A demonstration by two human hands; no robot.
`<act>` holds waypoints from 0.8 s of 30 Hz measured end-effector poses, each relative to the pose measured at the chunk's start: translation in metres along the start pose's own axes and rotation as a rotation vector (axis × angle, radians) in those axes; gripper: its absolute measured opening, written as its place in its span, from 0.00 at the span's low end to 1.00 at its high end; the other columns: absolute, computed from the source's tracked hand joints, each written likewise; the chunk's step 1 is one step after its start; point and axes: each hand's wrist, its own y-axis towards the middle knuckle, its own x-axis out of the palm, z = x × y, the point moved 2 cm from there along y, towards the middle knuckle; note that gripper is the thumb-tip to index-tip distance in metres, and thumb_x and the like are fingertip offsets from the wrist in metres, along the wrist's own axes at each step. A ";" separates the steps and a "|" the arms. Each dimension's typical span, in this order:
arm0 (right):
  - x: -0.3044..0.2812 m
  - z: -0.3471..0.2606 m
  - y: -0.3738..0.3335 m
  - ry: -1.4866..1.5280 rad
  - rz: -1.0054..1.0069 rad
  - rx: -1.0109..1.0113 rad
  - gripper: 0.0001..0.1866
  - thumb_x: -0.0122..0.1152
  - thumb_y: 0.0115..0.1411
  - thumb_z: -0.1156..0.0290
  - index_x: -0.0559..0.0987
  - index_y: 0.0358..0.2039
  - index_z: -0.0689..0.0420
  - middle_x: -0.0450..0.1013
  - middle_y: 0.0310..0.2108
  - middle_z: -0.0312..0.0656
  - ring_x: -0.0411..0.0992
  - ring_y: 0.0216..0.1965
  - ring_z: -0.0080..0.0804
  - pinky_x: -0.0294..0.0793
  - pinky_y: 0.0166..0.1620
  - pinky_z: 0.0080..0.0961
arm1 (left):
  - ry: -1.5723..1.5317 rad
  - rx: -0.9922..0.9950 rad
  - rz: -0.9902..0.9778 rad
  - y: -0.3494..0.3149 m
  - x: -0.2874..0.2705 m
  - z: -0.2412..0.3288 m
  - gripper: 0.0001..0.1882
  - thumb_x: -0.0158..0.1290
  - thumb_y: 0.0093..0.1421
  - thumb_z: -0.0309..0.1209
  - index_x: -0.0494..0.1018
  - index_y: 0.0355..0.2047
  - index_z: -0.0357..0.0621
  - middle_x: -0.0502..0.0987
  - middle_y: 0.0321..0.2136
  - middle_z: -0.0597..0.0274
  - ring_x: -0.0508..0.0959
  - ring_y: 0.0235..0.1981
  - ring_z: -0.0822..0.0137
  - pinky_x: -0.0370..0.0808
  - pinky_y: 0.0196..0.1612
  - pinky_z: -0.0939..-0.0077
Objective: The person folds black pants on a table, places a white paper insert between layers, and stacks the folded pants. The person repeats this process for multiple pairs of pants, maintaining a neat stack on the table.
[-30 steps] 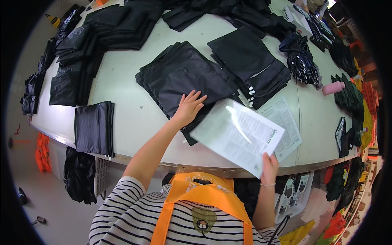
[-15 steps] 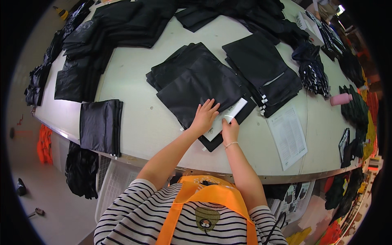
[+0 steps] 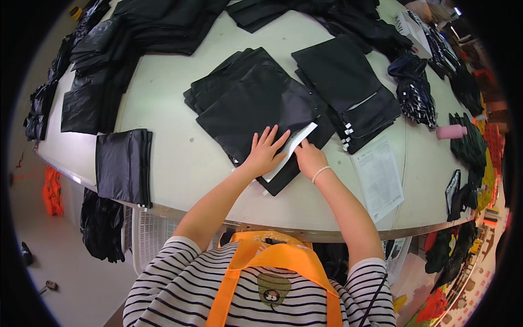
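Note:
My left hand (image 3: 265, 155) lies with its fingers spread on the top black folded fabric piece (image 3: 256, 103), part of a loose stack on the table. A white printed card or sheet (image 3: 298, 138) shows as a narrow, slightly bent strip along this piece's lower right edge, partly tucked under it. My right hand (image 3: 312, 159), with a beaded bracelet at the wrist, is closed beside the strip's right edge, over the black layer below. Its fingertips are partly hidden, so what they pinch is unclear. Small white tags (image 3: 265, 192) stick out at the stack's near corner.
Another stack of black pieces (image 3: 348, 76) with white tags lies to the right, a printed paper sheet (image 3: 378, 177) below it. Folded black pieces (image 3: 124, 166) sit by the left edge. Farther right are a dark bundle (image 3: 415, 92) and a pink cylinder (image 3: 451, 132).
My right hand has shifted right, its grip on the card's face gone, and its fingers are now at the card's edge. The card shows narrower and more bent. My left hand stays on the fabric.

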 end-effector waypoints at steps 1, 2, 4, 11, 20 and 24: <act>-0.004 0.004 -0.002 0.010 -0.026 0.022 0.10 0.54 0.57 0.75 0.77 0.40 0.56 0.67 0.44 0.45 0.73 0.40 0.42 0.76 0.42 0.39 | 0.054 0.024 -0.020 0.003 0.001 0.003 0.33 0.50 0.62 0.40 0.52 0.66 0.67 0.47 0.67 0.49 0.47 0.68 0.47 0.43 0.65 0.42; -0.009 0.004 -0.003 0.025 -0.055 0.029 0.09 0.55 0.56 0.75 0.77 0.39 0.57 0.68 0.43 0.45 0.74 0.40 0.42 0.76 0.42 0.39 | 0.113 0.033 -0.038 0.003 0.001 0.003 0.33 0.50 0.62 0.39 0.53 0.66 0.69 0.47 0.67 0.49 0.47 0.68 0.45 0.44 0.64 0.40; -0.024 0.008 -0.017 0.057 -0.148 -0.012 0.08 0.57 0.56 0.73 0.79 0.37 0.56 0.68 0.42 0.44 0.74 0.39 0.40 0.76 0.41 0.37 | 0.223 0.045 -0.055 0.004 0.004 0.003 0.31 0.50 0.62 0.41 0.54 0.65 0.74 0.45 0.68 0.49 0.47 0.67 0.44 0.47 0.63 0.37; -0.075 0.009 -0.052 0.338 0.023 -0.080 0.17 0.63 0.55 0.64 0.78 0.45 0.52 0.65 0.38 0.40 0.70 0.35 0.36 0.73 0.39 0.30 | 0.263 0.097 0.011 0.010 0.008 0.017 0.35 0.53 0.59 0.45 0.53 0.65 0.71 0.51 0.66 0.47 0.51 0.66 0.43 0.49 0.63 0.38; 0.038 -0.008 -0.046 0.150 0.255 0.417 0.41 0.57 0.59 0.51 0.55 0.66 0.54 0.36 0.69 0.59 0.39 0.68 0.62 0.49 0.62 0.59 | 0.360 -0.092 0.085 0.000 -0.005 -0.019 0.38 0.47 0.59 0.56 0.53 0.66 0.58 0.48 0.67 0.50 0.47 0.68 0.48 0.44 0.65 0.44; 0.063 0.008 -0.047 0.900 0.769 0.572 0.40 0.63 0.57 0.58 0.57 0.64 0.61 0.51 0.61 0.63 0.55 0.61 0.54 0.60 0.59 0.40 | 0.358 -0.124 0.071 0.002 0.002 -0.012 0.39 0.47 0.58 0.59 0.53 0.66 0.60 0.45 0.68 0.49 0.46 0.68 0.46 0.43 0.65 0.43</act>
